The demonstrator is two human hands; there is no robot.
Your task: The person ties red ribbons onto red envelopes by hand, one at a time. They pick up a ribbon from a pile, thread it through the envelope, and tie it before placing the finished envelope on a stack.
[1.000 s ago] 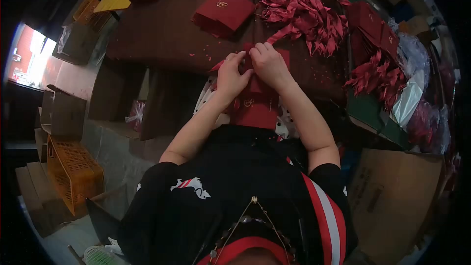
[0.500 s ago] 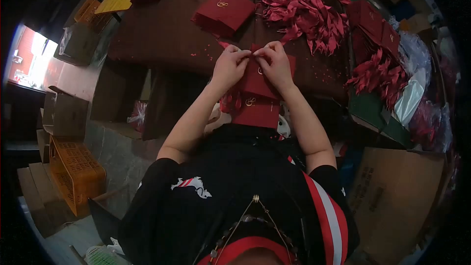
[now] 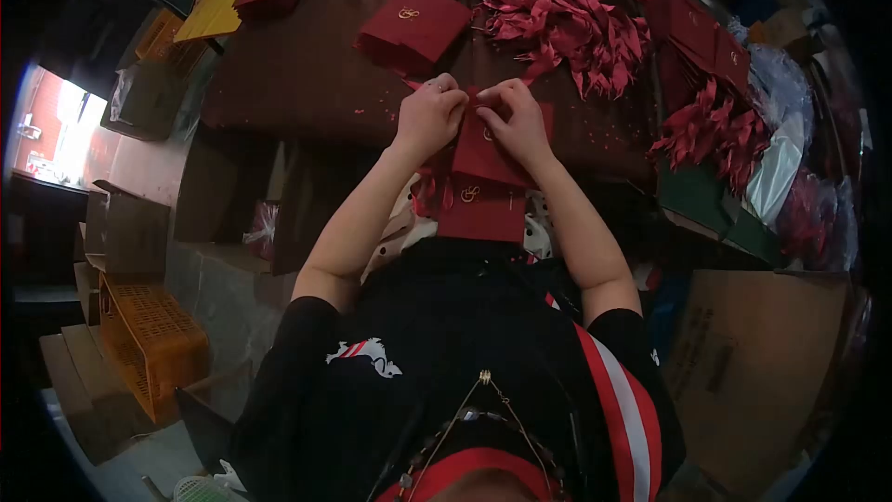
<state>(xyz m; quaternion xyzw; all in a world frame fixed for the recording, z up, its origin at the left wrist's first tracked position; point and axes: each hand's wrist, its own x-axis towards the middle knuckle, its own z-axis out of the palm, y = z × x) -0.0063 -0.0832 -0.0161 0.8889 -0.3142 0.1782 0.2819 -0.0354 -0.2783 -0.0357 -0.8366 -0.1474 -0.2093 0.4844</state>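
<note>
A dark red paper gift bag (image 3: 483, 156) with a gold emblem lies at the table's front edge, between my forearms. My left hand (image 3: 430, 118) is closed at its upper left corner, and a red ribbon (image 3: 410, 84) sticks out beyond the fingers. At the top edge of the bag, the thumb and index finger of my right hand (image 3: 516, 123) pinch together; what exactly lies between them is partly hidden. Nearer to my body, a second red bag (image 3: 478, 214) with the same emblem rests on my lap, with red ribbon along its left side.
A stack of red bags (image 3: 409, 23) lies ahead, beside a heap of red ribbons (image 3: 567, 23). More bags (image 3: 697, 37) with ribbons lie at right near clear plastic (image 3: 780, 93). An orange crate (image 3: 153, 344) and cardboard boxes (image 3: 757, 381) stand on the floor.
My left hand has pulled slightly left, away from my right hand, and its fingers have curled in more. The view has shifted slightly.
</note>
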